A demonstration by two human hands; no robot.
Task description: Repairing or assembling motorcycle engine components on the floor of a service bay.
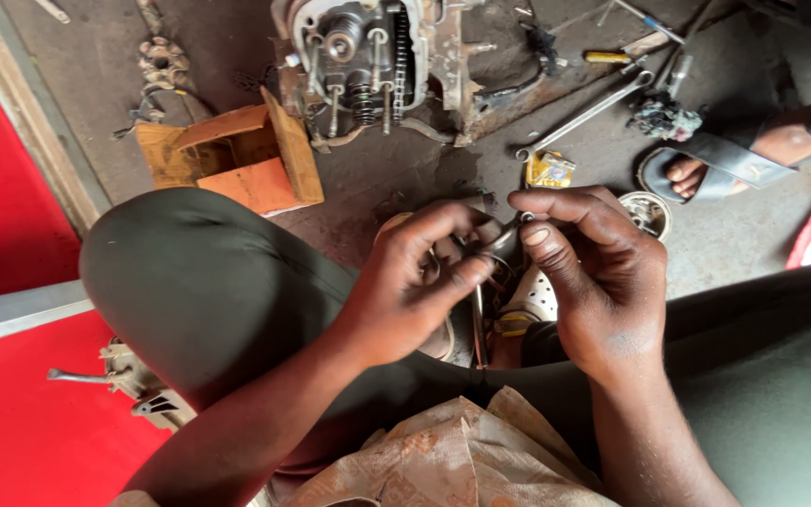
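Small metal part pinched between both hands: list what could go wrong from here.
1. The small metal part is held only by the fingertips of the left hand and right hand; it might slip onto the stained concrete floor, hard to spot among scattered bits.
2. Both hands look greasy, so grip may be poor.
3. The long wrench lies close to another person's sandalled foot, a possible trip.

Person wears dark olive-green trousers [199, 282] and a tan patterned shirt [452, 455]; forearms bare, both hands grease-soiled, no gloves
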